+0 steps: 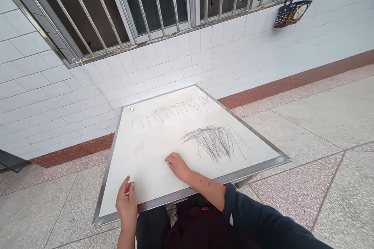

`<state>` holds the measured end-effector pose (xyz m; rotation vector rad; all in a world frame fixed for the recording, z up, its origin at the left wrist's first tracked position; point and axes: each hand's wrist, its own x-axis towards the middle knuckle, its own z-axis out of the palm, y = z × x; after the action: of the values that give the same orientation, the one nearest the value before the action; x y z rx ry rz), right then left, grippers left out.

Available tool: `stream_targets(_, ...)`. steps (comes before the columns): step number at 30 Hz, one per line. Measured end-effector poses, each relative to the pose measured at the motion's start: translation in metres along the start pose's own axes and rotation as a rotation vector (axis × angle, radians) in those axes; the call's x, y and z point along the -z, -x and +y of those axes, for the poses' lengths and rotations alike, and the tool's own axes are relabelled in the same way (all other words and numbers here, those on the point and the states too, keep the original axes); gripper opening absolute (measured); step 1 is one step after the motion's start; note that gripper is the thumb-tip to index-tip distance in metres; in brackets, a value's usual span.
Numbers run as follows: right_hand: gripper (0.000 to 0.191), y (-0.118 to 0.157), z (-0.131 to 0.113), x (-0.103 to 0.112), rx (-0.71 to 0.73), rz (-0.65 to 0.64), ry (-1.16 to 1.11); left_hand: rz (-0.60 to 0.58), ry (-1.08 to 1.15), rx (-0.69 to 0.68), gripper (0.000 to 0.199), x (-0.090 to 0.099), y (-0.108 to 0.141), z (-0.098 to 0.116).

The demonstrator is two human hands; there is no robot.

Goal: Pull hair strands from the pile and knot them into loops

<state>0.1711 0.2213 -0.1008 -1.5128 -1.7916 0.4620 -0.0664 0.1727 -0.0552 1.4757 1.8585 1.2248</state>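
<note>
Board (146,163), white and rectangular with a grey metal rim (251,169), as I viewed it remotely. At left, the left hand (126,202) was at the near edge, thumb and fingers parted, nothing visible between them. Near the far-left corner lay a small white-and-red object (131,109). Rightward ran a row of thin, dark, looped strands (182,104). The right hand (178,167) held its fingers bent together; I could not tell whether they pinched anything. Beside it lay a loose sheaf of fine black strands (216,140); handling these singly and lightly seemed soundest to me. On the black, white-dotted bag (292,13) at far right, I could read no lettering.
</note>
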Motion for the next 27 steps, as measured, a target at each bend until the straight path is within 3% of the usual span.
stream_targets(6,0.024,-0.075,0.001,-0.021,-0.115,0.018,-0.014,0.011,-0.067,-0.036,0.052,-0.02,-0.001,-0.02)
stream_targets(12,0.015,-0.163,-0.002,-0.045,-0.189,0.03,-0.002,-0.04,-0.155,-0.054,0.05,-0.024,0.004,-0.025)
stream_targets(18,0.025,-0.243,-0.009,-0.074,-0.23,0.0,0.058,-0.013,-0.189,-0.053,0.046,-0.026,0.01,-0.03)
stream_targets(23,0.028,-0.28,-0.003,-0.094,-0.3,-0.046,0.16,-0.013,-0.186,-0.014,0.046,-0.028,0.014,-0.035)
stream_targets(27,0.034,-0.28,-0.001,-0.097,-0.317,-0.07,0.235,-0.008,-0.193,-0.038,0.044,-0.029,0.014,-0.037)
